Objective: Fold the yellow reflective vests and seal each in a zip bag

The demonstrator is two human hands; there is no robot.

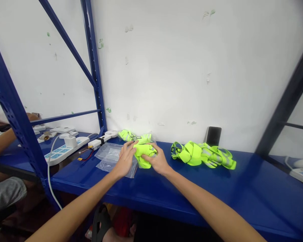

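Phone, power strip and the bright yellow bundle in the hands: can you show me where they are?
Phone [213,136], head view: middle of its dark flat side.
Power strip [62,152], head view: its top with the sockets.
Bright yellow bundle [143,150], head view: middle of its folded fabric.

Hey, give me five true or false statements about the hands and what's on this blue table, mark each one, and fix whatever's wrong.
1. The black smartphone lies flat on the blue table. False: it stands tilted up near the white wall.
2. The left hand and right hand both hold a yellow-green strap bundle. True.
3. Clear plastic bags lie beside the left hand. True.
4. Nothing is plugged into the white power strip left of the hands. False: a white adapter sits on it.
5. Another strap bundle lies to the right of the right hand. True.
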